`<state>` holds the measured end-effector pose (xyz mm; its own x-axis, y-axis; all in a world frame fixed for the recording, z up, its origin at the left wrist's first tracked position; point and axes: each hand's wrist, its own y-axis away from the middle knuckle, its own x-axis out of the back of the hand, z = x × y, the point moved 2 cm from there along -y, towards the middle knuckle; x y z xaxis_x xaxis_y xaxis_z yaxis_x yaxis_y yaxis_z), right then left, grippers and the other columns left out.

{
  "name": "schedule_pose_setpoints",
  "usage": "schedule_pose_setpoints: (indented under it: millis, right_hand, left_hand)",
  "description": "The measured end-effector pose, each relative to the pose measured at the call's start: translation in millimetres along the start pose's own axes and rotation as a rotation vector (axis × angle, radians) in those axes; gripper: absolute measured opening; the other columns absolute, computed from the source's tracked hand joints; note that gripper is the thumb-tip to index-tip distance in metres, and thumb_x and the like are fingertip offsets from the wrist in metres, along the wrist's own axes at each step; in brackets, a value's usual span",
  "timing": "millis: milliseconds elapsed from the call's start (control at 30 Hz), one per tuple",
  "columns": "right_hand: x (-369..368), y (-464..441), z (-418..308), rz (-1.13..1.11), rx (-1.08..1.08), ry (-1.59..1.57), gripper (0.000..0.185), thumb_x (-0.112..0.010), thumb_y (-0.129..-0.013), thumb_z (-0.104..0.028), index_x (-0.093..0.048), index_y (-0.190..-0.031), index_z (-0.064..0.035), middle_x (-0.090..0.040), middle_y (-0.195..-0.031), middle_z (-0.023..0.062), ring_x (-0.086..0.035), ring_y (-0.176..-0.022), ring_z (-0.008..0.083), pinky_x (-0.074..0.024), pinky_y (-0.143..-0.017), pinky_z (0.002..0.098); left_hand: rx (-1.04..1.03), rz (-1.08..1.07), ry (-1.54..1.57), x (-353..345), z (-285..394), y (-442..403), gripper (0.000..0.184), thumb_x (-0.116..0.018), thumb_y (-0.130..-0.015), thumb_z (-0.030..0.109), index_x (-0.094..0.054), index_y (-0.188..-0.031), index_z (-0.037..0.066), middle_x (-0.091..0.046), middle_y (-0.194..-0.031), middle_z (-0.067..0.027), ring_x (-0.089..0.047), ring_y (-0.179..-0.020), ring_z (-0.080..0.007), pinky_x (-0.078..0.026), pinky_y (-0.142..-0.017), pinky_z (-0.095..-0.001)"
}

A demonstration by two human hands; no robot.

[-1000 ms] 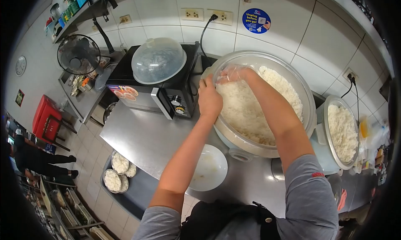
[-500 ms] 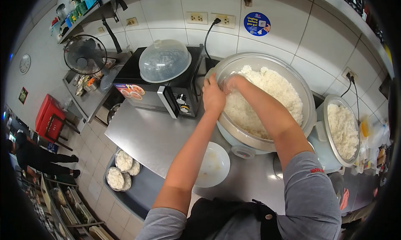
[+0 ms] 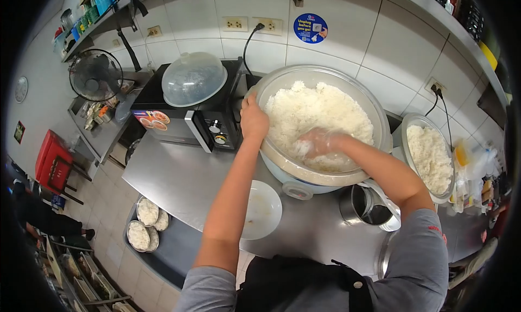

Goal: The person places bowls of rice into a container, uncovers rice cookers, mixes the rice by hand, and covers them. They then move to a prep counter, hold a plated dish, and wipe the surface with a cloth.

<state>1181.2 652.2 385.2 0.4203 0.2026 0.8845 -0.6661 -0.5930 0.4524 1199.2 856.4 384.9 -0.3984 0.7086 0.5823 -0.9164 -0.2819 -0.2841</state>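
Note:
A large round rice cooker (image 3: 382, 119) with a pale blue body stands on the steel counter, filled with white cooked rice (image 3: 325, 108). My left hand (image 3: 254, 119) grips its rim on the left side, fingers curled over the edge. Inside, my right hand (image 3: 324, 142), covered in clear plastic, is down in the rice near the front wall. Its fingers are curled with rice at the tips, partly hidden by plastic and grains. A white plate (image 3: 263, 211) with a few bits on it lies on the counter below my left forearm.
Left of the cooker sits a black microwave (image 3: 179, 130) with a clear dome cover (image 3: 194, 78) on top. At right are a metal pot (image 3: 353, 206) and a second rice container (image 3: 431, 160). Several rice-filled bowls (image 3: 138, 235) sit in a grey tray (image 3: 179, 263). A person (image 3: 40, 211) stands far left.
My right hand has moved from the cooker's left side, near my left hand, toward its front right. My left hand stays on the rim. The view has shifted, uncovering the metal pot.

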Motion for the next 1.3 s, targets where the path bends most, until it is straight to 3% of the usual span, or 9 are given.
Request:
schedule_pose_setpoints:
  millis: [233, 333, 567, 900, 1000, 1133, 1233, 1267, 1300]
  right_hand:
    - [55.1, 8.0, 67.2, 0.234, -0.253, -0.600, 0.080, -0.068, -0.076, -0.029, -0.032, -0.147, -0.0209, -0.045, -0.140, 0.0159, -0.044, -0.129, 0.0288, -0.0353, -0.108, 0.0404]
    - [57.0, -11.8, 73.8, -0.050, -0.235, -0.512, 0.084, -0.068, -0.076, -0.034, -0.026, -0.148, -0.0217, -0.042, -0.142, 0.0166, -0.041, -0.130, 0.0305, -0.0341, -0.108, 0.0419]
    - [23.8, -42.5, 67.3, -0.178, -0.145, -0.514, 0.105, -0.076, -0.063, -0.059, -0.030, -0.147, -0.0164, -0.041, -0.142, 0.0177, -0.040, -0.131, 0.0339, -0.0357, -0.106, 0.0412]
    - [-13.7, 0.5, 2.3, 0.003, -0.009, -0.238, 0.101, -0.078, -0.061, -0.051, -0.036, -0.144, -0.0134, -0.044, -0.139, 0.0194, -0.043, -0.128, 0.0311, -0.0376, -0.104, 0.0373]
    - [-16.8, 26.6, -12.1, -0.112, -0.084, -0.435, 0.098, -0.076, -0.063, -0.048, -0.035, -0.145, -0.0142, -0.042, -0.141, 0.0190, -0.040, -0.131, 0.0309, -0.0357, -0.105, 0.0377]
    - [-2.3, 68.0, -2.6, 0.061, -0.123, -0.806, 0.089, -0.073, -0.068, -0.044, -0.037, -0.144, -0.0152, -0.041, -0.142, 0.0180, -0.039, -0.131, 0.0314, -0.0336, -0.106, 0.0406]
    - [7.1, 86.5, 5.2, 0.258, -0.077, -1.564, 0.076, -0.071, -0.069, -0.051, -0.051, -0.133, -0.0162, -0.043, -0.141, 0.0136, -0.039, -0.131, 0.0283, -0.0311, -0.106, 0.0469]
    - [7.5, 87.3, 6.6, 0.263, -0.077, -1.569, 0.076, -0.071, -0.069, -0.051, -0.051, -0.133, -0.0162, -0.043, -0.141, 0.0136, -0.039, -0.131, 0.0283, -0.0311, -0.106, 0.0469]
    - [9.8, 86.1, 8.5, 0.351, -0.101, -1.657, 0.065, -0.070, -0.073, -0.048, -0.054, -0.126, -0.0146, -0.050, -0.130, 0.0117, -0.047, -0.118, 0.0247, -0.0384, -0.096, 0.0425]
  left_hand:
    - [0.012, -0.024, -0.035, 2.1, 3.4, -0.4, 0.055, -0.046, -0.081, -0.001, -0.042, -0.135, 0.011, -0.044, -0.135, -0.0176, -0.048, -0.118, -0.0376, -0.043, -0.096, -0.0442]
    - [0.005, -0.021, -0.032, 1.8, 3.6, -1.4, 0.055, -0.046, -0.081, -0.001, -0.042, -0.135, 0.011, -0.045, -0.134, -0.0174, -0.048, -0.118, -0.0374, -0.043, -0.096, -0.0441]
    - [-0.004, -0.027, -0.069, 2.8, 4.4, 0.0, 0.056, -0.047, -0.081, 0.000, -0.041, -0.135, 0.011, -0.046, -0.133, -0.0165, -0.049, -0.118, -0.0374, -0.044, -0.095, -0.0439]
    - [-0.021, -0.013, -0.116, -2.5, -3.5, -6.8, 0.055, -0.049, -0.081, 0.001, -0.042, -0.134, 0.014, -0.047, -0.133, -0.0165, -0.050, -0.118, -0.0385, -0.043, -0.096, -0.0456]
    - [-0.060, -0.016, -0.119, -7.9, -13.9, -13.6, 0.050, -0.046, -0.086, 0.003, -0.042, -0.134, 0.015, -0.046, -0.134, -0.0176, -0.052, -0.115, -0.0391, -0.043, -0.094, -0.0460]
    - [-0.088, -0.031, -0.122, -5.6, -9.8, -11.5, 0.047, -0.043, -0.089, 0.004, -0.042, -0.135, 0.015, -0.046, -0.134, -0.0174, -0.053, -0.114, -0.0378, -0.043, -0.093, -0.0442]
    - [-0.068, -0.028, -0.112, -2.6, -5.6, -8.7, 0.046, -0.041, -0.090, 0.003, -0.042, -0.135, 0.014, -0.045, -0.134, -0.0162, -0.053, -0.115, -0.0358, -0.043, -0.094, -0.0420]
    - [-0.073, -0.031, -0.114, -3.3, -5.7, -9.0, 0.046, -0.041, -0.090, 0.003, -0.042, -0.135, 0.014, -0.045, -0.134, -0.0162, -0.053, -0.115, -0.0358, -0.043, -0.094, -0.0420]
    - [-0.070, -0.032, -0.116, -3.5, -7.1, -10.7, 0.046, -0.042, -0.090, 0.003, -0.042, -0.135, 0.014, -0.046, -0.134, -0.0158, -0.052, -0.115, -0.0354, -0.043, -0.094, -0.0417]
